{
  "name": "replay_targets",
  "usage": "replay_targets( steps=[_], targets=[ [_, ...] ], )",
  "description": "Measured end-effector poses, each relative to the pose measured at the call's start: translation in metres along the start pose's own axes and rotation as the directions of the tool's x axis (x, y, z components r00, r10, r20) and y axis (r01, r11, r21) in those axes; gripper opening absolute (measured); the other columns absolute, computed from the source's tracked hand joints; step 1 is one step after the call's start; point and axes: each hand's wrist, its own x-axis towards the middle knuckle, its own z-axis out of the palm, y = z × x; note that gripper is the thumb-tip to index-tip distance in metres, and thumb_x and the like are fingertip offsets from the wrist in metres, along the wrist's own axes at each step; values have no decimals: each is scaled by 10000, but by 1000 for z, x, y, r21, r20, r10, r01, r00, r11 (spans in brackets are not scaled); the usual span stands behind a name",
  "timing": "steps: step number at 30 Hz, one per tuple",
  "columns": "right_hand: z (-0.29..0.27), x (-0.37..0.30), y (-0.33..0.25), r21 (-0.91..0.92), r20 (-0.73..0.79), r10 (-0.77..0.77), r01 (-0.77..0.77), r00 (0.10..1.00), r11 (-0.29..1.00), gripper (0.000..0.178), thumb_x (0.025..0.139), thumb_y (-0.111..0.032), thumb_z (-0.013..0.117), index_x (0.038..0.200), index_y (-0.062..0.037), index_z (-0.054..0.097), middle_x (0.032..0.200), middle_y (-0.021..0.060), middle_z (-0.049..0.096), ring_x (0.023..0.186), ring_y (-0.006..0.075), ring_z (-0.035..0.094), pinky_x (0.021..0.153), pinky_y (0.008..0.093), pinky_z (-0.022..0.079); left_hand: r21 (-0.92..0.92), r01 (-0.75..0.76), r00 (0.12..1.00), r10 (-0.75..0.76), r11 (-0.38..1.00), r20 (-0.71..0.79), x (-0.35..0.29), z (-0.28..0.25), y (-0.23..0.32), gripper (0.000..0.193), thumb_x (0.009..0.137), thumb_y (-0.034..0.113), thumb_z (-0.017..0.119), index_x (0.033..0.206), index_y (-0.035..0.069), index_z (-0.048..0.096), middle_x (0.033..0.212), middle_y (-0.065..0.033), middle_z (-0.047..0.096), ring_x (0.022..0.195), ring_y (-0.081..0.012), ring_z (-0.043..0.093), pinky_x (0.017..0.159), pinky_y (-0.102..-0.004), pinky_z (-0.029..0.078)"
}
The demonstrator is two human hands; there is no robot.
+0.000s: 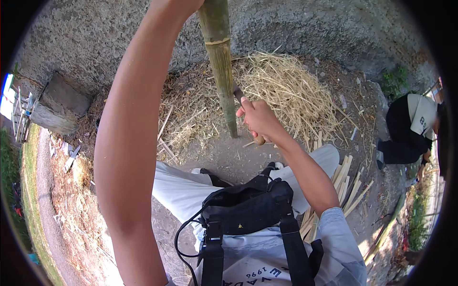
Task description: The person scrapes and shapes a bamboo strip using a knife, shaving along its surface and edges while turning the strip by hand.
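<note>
A green bamboo pole [220, 71] stands nearly upright in front of me, its lower end at the dirt ground. My left arm reaches up beside it, and only the edge of my left hand [183, 4] shows at the top of the picture, next to the pole; its fingers are out of sight. My right hand [260, 119] is closed round the wooden handle of a knife [238, 94]. The dark blade lies at the pole's right side, partly hidden behind the hand. Whether it cuts into the bamboo I cannot tell.
A heap of pale bamboo shavings [291, 90] lies by the rough wall [305, 33]. Split bamboo strips [350, 183] rest beside my right leg. A stone block [64, 102] stands at the left. Another person [412, 124] bends down at the far right. A black bag [245, 205] hangs at my front.
</note>
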Motion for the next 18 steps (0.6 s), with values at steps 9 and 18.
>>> replay_targets(
  steps=[9, 18],
  targets=[
    [33, 70, 177, -258, -87, 30, -52, 996, 965, 554, 1013, -335, 404, 663, 46, 601, 480, 132, 529, 356, 246, 538, 396, 405, 447, -133, -130, 989, 138, 983, 52, 17, -23, -19, 245, 898, 199, 655, 746, 58, 526, 549, 11, 471, 435, -80, 430, 432, -253, 375],
    [62, 65, 140, -78, -299, -386, 381, 873, 921, 478, 1010, -338, 436, 732, 9, 608, 497, 109, 523, 426, 244, 541, 469, 384, 438, -46, -125, 986, 129, 991, 107, 26, -23, -7, 242, 913, 222, 651, 764, 70, 537, 571, 27, 473, 439, -71, 417, 442, -243, 363]
  ],
)
